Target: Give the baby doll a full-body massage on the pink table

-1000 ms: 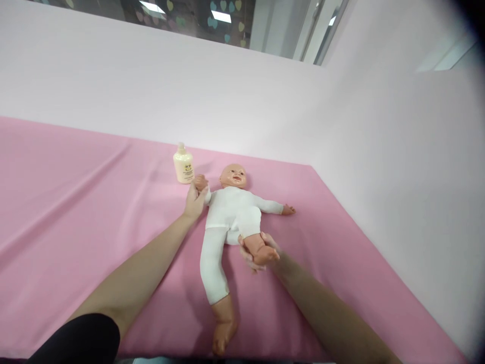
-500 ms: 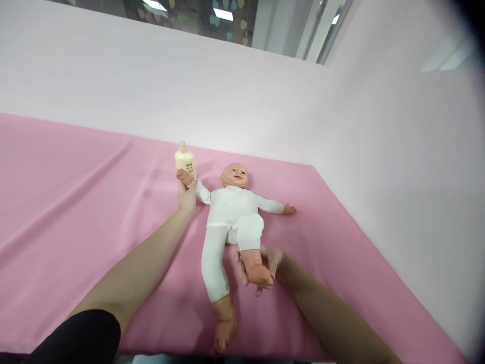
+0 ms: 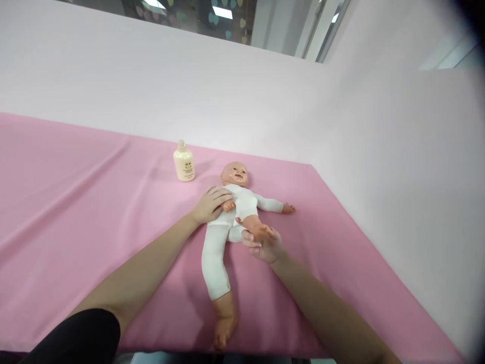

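Note:
A baby doll [image 3: 216,255] in a white cloth suit lies on its back, head away from me. My left hand [image 3: 212,203] is closed around the doll's arm on the left and holds it folded across the chest; the doll's small hand pokes out below my fingers. The doll's leg on the right is bent up over its belly, its bare foot [image 3: 261,231] gripped from below by my right hand [image 3: 264,246]. The other leg stretches toward the near edge, and the other arm lies out to the right.
A pale yellow lotion bottle [image 3: 184,163] stands upright left of the doll's head. Pink cloth [image 3: 94,202] covers the surface, with folds at the left. White walls [image 3: 159,76] border the back and the right side, with a window [image 3: 197,17] above the back one.
My left hand has brought the doll's arm from out at the side, near the bottle, inward over its chest. My right hand has pushed the doll's leg up toward the belly.

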### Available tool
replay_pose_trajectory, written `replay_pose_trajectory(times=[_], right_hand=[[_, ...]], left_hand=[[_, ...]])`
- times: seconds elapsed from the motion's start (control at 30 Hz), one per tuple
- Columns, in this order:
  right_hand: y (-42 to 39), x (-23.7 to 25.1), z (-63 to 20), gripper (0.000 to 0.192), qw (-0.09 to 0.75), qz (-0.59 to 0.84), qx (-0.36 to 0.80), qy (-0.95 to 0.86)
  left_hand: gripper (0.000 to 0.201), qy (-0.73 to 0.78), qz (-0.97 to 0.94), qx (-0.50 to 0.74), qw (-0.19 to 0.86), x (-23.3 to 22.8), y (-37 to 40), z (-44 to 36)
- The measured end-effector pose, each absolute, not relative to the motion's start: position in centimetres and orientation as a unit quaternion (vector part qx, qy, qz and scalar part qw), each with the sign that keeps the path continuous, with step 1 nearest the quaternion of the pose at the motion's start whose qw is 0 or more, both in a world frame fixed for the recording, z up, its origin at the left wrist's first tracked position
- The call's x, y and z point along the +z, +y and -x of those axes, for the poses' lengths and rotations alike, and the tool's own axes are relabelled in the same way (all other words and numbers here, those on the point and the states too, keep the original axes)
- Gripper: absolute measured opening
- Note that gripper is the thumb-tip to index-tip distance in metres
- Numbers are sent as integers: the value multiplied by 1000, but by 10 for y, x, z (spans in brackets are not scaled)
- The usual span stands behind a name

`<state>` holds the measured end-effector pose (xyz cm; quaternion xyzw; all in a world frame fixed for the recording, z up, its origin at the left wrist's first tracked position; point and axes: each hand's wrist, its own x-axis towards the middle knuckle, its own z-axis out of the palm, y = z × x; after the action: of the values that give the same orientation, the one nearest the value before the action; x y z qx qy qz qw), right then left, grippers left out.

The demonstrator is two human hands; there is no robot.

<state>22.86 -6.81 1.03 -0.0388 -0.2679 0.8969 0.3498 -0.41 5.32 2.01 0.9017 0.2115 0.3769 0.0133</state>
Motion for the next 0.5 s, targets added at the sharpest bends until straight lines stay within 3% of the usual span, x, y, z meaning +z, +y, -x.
replay_pose_trajectory(times=[0.13, 0.23, 0.37, 0.5], right_hand=[[-66, 6, -228, 31, 403, 96, 873, -256], [-65, 6, -228, 28, 411, 117, 867, -257], [-67, 13, -226, 54, 374, 89, 883, -269], [-66, 14, -225, 76, 292, 26, 900, -323]], left_hand=[[35, 204, -910, 361, -24, 20, 55, 5], [34, 210, -907, 363, -26, 19, 54, 5], [32, 229, -888, 399, 5, 16, 55, 4], [24, 277, -791, 532, 122, 9, 63, 5]])
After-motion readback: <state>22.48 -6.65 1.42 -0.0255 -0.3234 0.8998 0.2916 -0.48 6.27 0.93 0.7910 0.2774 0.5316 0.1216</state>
